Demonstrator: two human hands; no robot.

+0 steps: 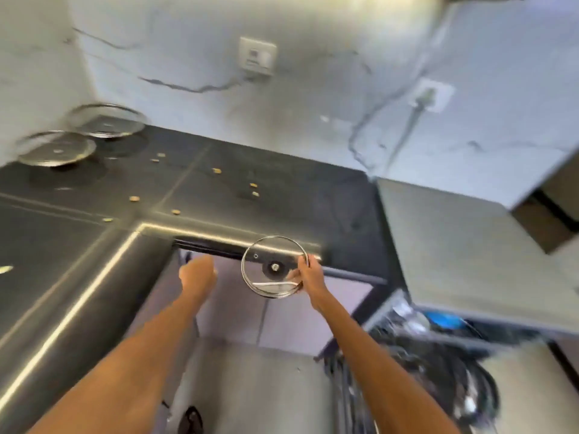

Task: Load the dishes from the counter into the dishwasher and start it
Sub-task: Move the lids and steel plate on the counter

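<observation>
My right hand [308, 275] grips a round glass pot lid [272, 266] with a steel rim by its right edge, holding it upright in front of the dark counter's front edge [238, 236]. My left hand [198, 274] is stretched out to the left of the lid with its fingers curled, holding nothing. Two more glass lids [56, 149] [106, 120] lie flat at the counter's far left corner. The open dishwasher's rack [438, 349] shows at lower right, blurred, with dark pans and something blue inside.
Small crumbs [216, 171] are scattered over the black counter. A grey worktop [463, 245] sits above the dishwasher on the right. Two wall sockets [257, 56] are on the marble backsplash, one with a cable plugged in. Tiled floor lies below my arms.
</observation>
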